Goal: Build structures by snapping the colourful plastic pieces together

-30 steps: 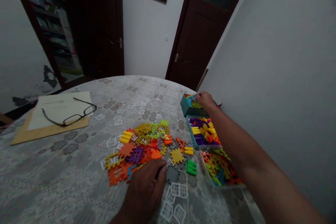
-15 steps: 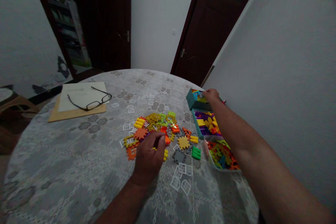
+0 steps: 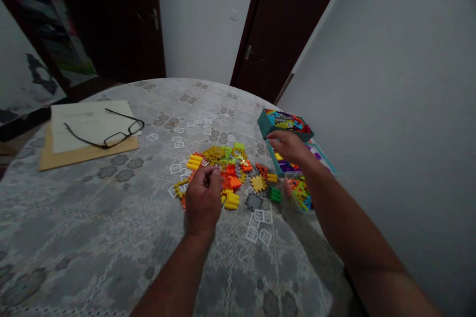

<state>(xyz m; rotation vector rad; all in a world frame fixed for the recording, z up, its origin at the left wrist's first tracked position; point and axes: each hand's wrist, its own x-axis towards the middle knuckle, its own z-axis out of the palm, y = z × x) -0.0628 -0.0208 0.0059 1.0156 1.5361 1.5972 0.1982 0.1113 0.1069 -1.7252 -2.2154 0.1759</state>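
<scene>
My left hand (image 3: 204,200) rests at the near left edge of a pile of colourful plastic building pieces (image 3: 214,154). Its fingers are curled in, and whatever they hold is hidden. Just right of it lie an orange piece (image 3: 233,183) and yellow ribbed pieces (image 3: 232,201). My right hand (image 3: 289,146) hovers over a teal tray of purple and yellow pieces (image 3: 284,166), in front of a fuller teal box (image 3: 284,126). Its thumb and fingers are closed together, and anything between them is too small to make out.
A clear tub (image 3: 299,195) of mixed pieces stands at the right, partly behind my right forearm. White window-shaped pieces (image 3: 263,216) lie scattered on the patterned tablecloth (image 3: 111,237). Eyeglasses (image 3: 115,138) lie on papers (image 3: 91,126) at the left. A wall borders the right side.
My right hand has drawn back from the teal box toward me and a little left. My left hand stays by the pile. The view has tilted down and shifted right.
</scene>
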